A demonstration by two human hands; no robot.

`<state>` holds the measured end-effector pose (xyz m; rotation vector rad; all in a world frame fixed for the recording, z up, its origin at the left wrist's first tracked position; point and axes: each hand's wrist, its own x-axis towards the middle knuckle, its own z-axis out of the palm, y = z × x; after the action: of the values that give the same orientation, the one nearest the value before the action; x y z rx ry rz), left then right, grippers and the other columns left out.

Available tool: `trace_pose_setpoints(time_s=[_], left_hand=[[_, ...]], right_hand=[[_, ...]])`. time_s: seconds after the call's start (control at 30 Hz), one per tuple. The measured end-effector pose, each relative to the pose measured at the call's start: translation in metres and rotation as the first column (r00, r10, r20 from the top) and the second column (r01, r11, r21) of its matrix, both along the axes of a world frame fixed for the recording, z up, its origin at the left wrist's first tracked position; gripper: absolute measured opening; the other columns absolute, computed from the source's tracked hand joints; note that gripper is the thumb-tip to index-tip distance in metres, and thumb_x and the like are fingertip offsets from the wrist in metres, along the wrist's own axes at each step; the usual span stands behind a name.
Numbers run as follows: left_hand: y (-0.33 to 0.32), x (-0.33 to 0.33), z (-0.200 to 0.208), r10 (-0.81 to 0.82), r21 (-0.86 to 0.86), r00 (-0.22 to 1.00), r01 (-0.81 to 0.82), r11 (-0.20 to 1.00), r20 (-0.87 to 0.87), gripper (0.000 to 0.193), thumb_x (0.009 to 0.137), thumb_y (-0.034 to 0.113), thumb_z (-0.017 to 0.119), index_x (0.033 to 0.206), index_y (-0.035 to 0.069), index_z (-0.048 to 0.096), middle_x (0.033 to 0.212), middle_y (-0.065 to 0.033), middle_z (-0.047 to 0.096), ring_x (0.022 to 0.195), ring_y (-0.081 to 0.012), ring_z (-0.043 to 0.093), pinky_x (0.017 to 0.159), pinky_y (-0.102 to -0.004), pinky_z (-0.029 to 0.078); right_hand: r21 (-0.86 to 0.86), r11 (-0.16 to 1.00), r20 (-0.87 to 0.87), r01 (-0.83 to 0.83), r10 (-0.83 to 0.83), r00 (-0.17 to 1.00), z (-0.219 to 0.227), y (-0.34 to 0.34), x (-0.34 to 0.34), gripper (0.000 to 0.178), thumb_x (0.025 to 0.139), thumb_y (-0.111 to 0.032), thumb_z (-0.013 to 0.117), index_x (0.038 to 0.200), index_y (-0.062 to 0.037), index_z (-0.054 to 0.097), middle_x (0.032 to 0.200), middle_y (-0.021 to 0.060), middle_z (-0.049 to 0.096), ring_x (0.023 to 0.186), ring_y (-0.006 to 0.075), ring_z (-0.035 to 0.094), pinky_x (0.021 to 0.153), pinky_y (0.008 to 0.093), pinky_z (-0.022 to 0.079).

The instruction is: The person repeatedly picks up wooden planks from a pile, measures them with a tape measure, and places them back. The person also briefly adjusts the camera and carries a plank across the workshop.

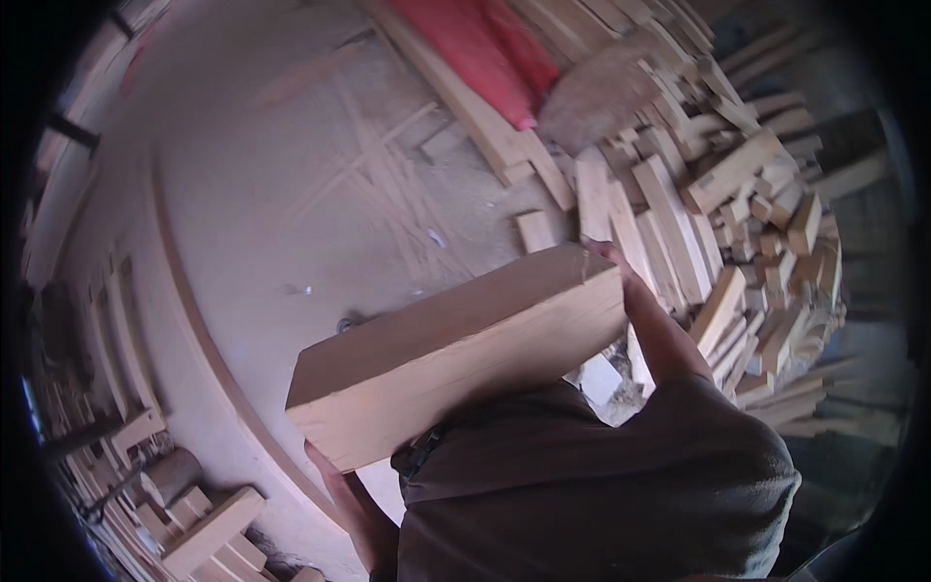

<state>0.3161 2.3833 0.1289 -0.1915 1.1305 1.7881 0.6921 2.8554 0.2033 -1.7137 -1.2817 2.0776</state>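
I carry a thick, long wooden block (465,349) in front of my body, tilted so that its right end is higher in the picture. My left hand (324,462) supports the lower corner of its left end; most of those fingers are hidden behind the wood. At the opposite end my right hand (617,260) grips the upper corner, with part of the hand hidden by the block. The block has a brownish upper face and a paler, rough-edged long side.
Offcuts and short boards (669,223) lie heaped on the right, beside a red cloth or sheet (475,48). Thin strips (369,155) lie on the dusty floor (252,194). A long board (208,349) runs along the left, near more timber pieces (213,533).
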Motion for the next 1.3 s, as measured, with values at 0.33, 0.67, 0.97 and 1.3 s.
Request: trace_pose_setpoints(time_s=[0.33,0.67,0.97,1.3], left_hand=[[0.113,-0.363,0.081,-0.112,0.008,0.988,0.114,0.994,-0.101,0.066,0.102,0.036,0.051,0.153,0.0,0.029,0.142,-0.018,0.051,0.127,-0.0265,0.054,0.104,-0.0356,0.046],[0.219,-0.686,0.025,-0.115,-0.009,0.928,0.12,0.993,-0.355,0.064,0.106,0.034,0.048,0.156,0.002,0.024,0.131,-0.0132,0.06,0.121,-0.0211,0.057,0.102,-0.0318,0.044],[0.252,-0.918,0.105,0.155,-0.022,0.96,-0.165,0.986,-0.235,0.046,0.106,0.021,0.04,0.149,0.003,0.038,0.131,-0.0114,0.059,0.117,-0.0218,0.059,0.097,-0.0344,0.05],[0.37,-1.291,0.03,0.075,0.111,0.944,-0.041,0.993,-0.321,0.048,0.101,0.022,0.039,0.143,0.0,0.043,0.134,-0.0121,0.056,0.119,-0.0228,0.058,0.095,-0.034,0.052]], right_hand=[[-0.091,0.983,-0.499,0.163,-0.186,0.847,-0.018,-0.01,-0.224,0.047,0.1,-0.039,0.048,0.129,-0.0041,0.06,0.115,0.0164,0.069,0.103,0.0334,0.068,0.09,0.0497,0.056],[-0.03,0.99,-0.486,0.139,-0.136,0.863,-0.057,0.103,-0.586,0.053,0.103,-0.045,0.045,0.122,0.0007,0.063,0.111,0.0151,0.07,0.098,0.026,0.069,0.087,0.041,0.057],[-0.252,0.967,-0.434,-0.03,-0.085,0.897,-0.067,0.29,-0.927,0.035,0.102,-0.039,0.053,0.108,-0.0065,0.065,0.089,0.0042,0.068,0.074,0.0167,0.065,0.071,0.035,0.055],[0.07,0.997,-0.253,0.027,-0.008,0.968,-0.061,0.414,-1.302,0.035,0.101,-0.04,0.055,0.105,-0.0071,0.066,0.089,0.0041,0.068,0.077,0.0174,0.065,0.075,0.0351,0.054]])
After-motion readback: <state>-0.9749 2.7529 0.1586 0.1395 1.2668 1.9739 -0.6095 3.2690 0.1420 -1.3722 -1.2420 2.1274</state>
